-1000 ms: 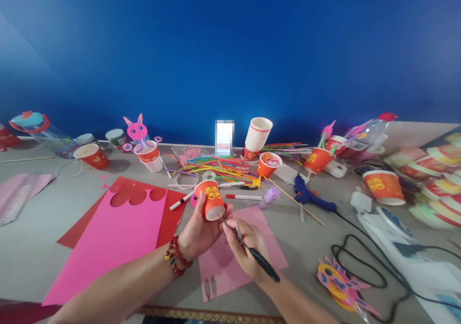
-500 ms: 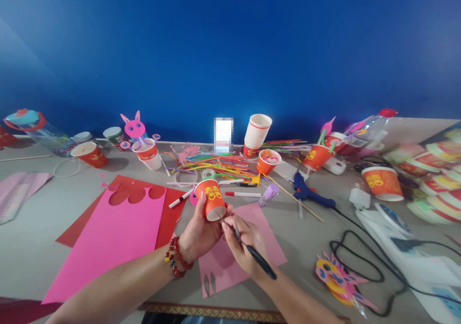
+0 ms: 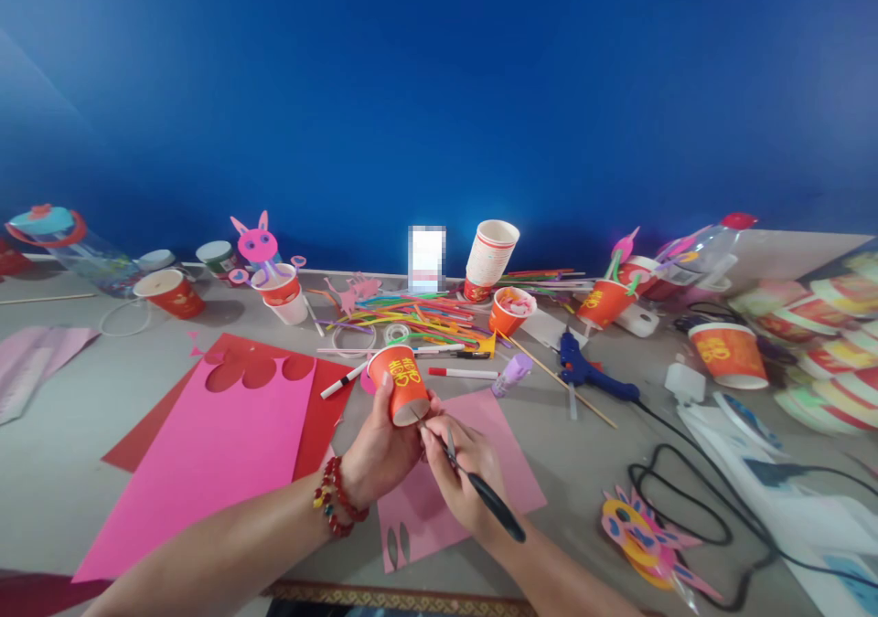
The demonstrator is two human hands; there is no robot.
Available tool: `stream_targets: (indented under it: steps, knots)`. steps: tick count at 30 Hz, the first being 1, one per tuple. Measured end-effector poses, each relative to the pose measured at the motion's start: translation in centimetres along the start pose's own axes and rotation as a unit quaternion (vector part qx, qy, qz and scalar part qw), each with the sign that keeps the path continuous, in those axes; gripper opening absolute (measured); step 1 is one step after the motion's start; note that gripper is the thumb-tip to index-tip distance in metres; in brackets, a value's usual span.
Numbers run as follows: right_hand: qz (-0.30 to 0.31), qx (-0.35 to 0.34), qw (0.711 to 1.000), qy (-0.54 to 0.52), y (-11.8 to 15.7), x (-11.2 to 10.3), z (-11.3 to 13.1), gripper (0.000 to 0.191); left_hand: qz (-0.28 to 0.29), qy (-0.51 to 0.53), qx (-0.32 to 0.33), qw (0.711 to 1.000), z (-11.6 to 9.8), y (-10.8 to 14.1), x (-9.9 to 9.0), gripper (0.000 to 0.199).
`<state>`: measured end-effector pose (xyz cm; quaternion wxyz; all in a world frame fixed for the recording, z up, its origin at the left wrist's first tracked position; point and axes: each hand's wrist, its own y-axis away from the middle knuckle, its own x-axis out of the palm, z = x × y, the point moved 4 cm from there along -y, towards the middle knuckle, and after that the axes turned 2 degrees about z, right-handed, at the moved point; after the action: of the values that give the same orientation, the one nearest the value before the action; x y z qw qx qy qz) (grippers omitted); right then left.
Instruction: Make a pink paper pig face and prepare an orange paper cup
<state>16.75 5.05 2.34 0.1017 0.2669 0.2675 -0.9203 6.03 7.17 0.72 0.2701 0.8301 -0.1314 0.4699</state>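
My left hand (image 3: 384,448) is wrapped round a red paper cup (image 3: 398,377) with gold characters, tilted so its pale bottom faces me. My right hand (image 3: 466,471) grips a pair of scissors (image 3: 490,503) with black handles, close to the blades. Their pointed tip touches the bottom of the cup; whether it has gone through I cannot tell. Under both hands lies a light pink sheet (image 3: 508,452) with two narrow slots cut near its lower edge. Left of them, a bright pink sheet (image 3: 212,471) with round cut-outs rests on a red sheet (image 3: 151,420).
Behind the cup lie several coloured pipe cleaners (image 3: 418,315) and markers (image 3: 463,373). A stack of paper cups (image 3: 492,251) stands near the wall. To the right are a blue glue gun (image 3: 590,370), its black cord and a pink paper figure (image 3: 637,535). A pink rabbit figure (image 3: 259,245) stands back left.
The cup and both hands have barely shifted, with the cup slightly lower in view. The scissors tip stays against the cup's bottom.
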Motion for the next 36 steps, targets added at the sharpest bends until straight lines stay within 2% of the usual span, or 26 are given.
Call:
stream_targets:
  steps: [4,13,18,26,31,36]
  knots:
    - [-0.014,-0.002,1.0,0.013,0.1,0.2,0.0,0.02,-0.013,-0.005,0.007,1.0,0.3,-0.1,-0.4,0.061]
    - [-0.029,0.01,0.999,0.016,0.2,0.5,0.0,0.02,-0.041,0.017,0.012,0.999,0.5,0.0,-0.3,0.056]
    - [-0.005,0.012,1.0,0.0,0.1,0.6,0.0,0.018,-0.045,0.035,0.014,0.998,0.6,-0.2,-0.7,0.058]
    - [-0.011,0.024,1.0,-0.014,0.0,0.8,0.0,0.019,-0.061,0.041,0.019,0.997,0.6,-0.1,-0.6,0.057]
    - [-0.022,0.034,0.999,0.01,0.1,1.0,-0.4,0.016,-0.095,0.035,0.038,0.994,1.0,0.0,-0.9,0.052]
    - [-0.011,0.055,0.998,-0.018,-0.2,0.8,-0.5,0.017,-0.056,0.019,0.033,0.998,0.6,0.0,-0.7,0.059]
